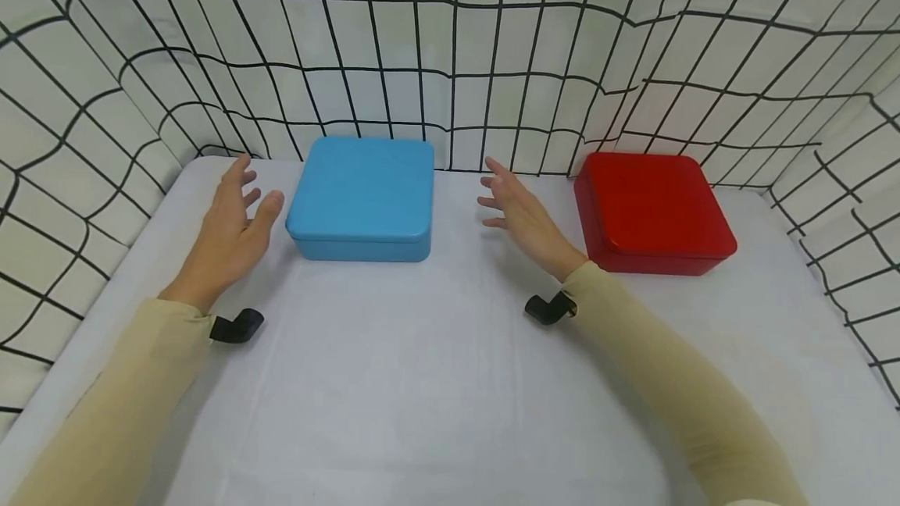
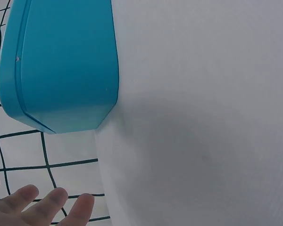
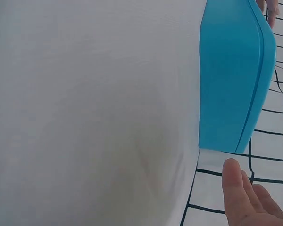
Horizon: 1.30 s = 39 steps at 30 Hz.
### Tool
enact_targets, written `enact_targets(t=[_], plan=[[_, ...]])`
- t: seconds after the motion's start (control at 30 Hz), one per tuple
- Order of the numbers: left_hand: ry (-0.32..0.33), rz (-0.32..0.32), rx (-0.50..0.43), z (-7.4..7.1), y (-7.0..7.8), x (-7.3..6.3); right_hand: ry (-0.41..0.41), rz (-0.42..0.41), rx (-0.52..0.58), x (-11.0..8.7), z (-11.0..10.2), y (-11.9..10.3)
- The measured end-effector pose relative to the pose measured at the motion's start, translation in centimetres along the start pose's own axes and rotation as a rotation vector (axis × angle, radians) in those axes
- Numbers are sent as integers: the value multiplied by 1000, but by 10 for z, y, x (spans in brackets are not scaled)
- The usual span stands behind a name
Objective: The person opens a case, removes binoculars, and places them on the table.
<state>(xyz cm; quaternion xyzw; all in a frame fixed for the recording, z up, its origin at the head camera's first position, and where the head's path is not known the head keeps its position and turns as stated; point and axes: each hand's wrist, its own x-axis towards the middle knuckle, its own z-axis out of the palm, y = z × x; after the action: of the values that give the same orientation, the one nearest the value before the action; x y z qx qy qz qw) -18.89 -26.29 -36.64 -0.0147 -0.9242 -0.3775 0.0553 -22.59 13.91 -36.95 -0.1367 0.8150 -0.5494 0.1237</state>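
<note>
A blue lidded box (image 1: 362, 194) lies on the white table between the two hands, near the back. To its left, the left hand (image 1: 235, 229) hovers with thumb and fingers apart, not touching it. On the other side the right hand (image 1: 523, 217) is held with its fingers extended, a gap away from the box. In the left wrist view the blue box (image 2: 66, 66) shows its side and lid seam, above the fingertips (image 2: 80, 207). The right wrist view has the blue box (image 3: 231, 80) beyond the fingers (image 3: 233, 179). Both hands hold nothing.
A red lidded box (image 1: 657, 213) sits at the back right, close to the right wrist. Black wire grid (image 1: 453, 73) over white panels encloses the back and both sides of the white table (image 1: 394, 381). Dark wrist devices (image 1: 237, 326) show at both cuffs.
</note>
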Motion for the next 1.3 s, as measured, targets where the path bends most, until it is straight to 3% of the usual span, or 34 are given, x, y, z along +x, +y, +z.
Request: enact_targets(t=[0.33, 0.9, 1.3], plan=[[-3, -13, -27, 8, 5, 5, 8, 33, 30, 19, 15, -2], [-72, -65, -70, 19, 14, 12, 8, 56, 121, 38, 33, -2], [-96, -14, -94, 27, 22, 18, 7, 61, 128, 46, 39, -3]])
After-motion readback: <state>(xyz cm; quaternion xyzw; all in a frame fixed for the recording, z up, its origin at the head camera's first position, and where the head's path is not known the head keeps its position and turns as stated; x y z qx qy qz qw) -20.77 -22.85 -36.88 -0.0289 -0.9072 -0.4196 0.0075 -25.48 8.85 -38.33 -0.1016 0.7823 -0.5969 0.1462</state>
